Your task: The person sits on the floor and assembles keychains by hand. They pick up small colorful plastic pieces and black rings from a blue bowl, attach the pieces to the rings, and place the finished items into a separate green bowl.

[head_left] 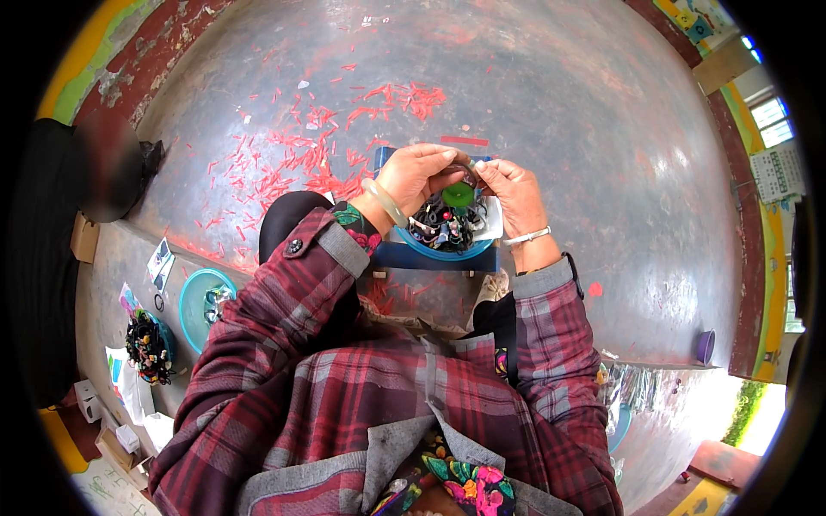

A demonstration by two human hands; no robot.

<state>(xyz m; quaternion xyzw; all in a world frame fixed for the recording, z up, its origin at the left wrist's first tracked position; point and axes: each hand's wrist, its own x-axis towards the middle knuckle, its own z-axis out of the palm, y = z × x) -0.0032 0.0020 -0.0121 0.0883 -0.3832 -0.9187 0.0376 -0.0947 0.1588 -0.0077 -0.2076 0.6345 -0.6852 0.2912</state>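
Note:
My left hand (419, 179) and my right hand (514, 199) meet in front of me, raised over a small blue stool. Both are closed in a pinch on a dark hair tie (465, 169), a thin loop between the fingertips. Just below the loop a round green piece (458, 195) shows; I cannot tell whether it is attached. Under my hands a blue basin (446, 254) holds a heap of black hair ties (449, 227) with small coloured ornaments. White paper (492, 219) shows beside the heap.
Red scraps (288, 163) litter the grey floor (594, 129) ahead and left. To my left are a turquoise basin (186, 310) and a pile of hair ties (148, 348). Another person (60, 249) in dark clothes is at far left. A purple cup (705, 347) and clear packets (641, 389) lie right.

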